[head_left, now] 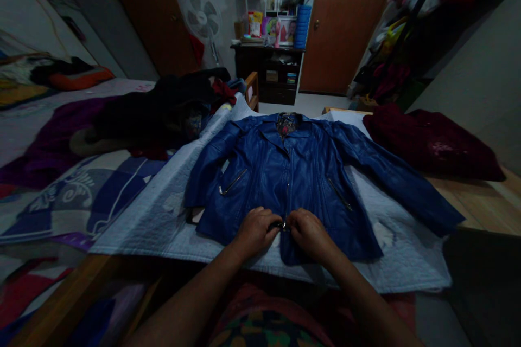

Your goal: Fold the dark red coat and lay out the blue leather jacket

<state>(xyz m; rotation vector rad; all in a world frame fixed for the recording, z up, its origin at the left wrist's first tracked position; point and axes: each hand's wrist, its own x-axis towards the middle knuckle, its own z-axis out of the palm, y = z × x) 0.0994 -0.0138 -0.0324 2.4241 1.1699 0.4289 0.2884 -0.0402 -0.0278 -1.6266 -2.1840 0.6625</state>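
A blue leather-look jacket (260, 173) lies face up with its sleeves spread and its collar at the far end. Both of my hands are at the bottom of its front zipper (284, 225). My left hand (257, 229) pinches the zipper end on the left front edge. Fingers closed, my right hand (308, 230) grips the zipper on the right front edge, almost touching the left. Metal shows between the fingertips, but how the zipper parts meet is too small to tell. Slanted pocket zippers (234, 182) run down each side of the front.
Under the jacket is a pale quilted cover (163, 233) on a table. Dark clothes (154, 103) are heaped on the left, beside a blue patterned cloth (81, 195). A folded maroon fabric (435, 143) lies at the right. A fan (203, 17) and a dark cabinet (266, 65) stand behind.
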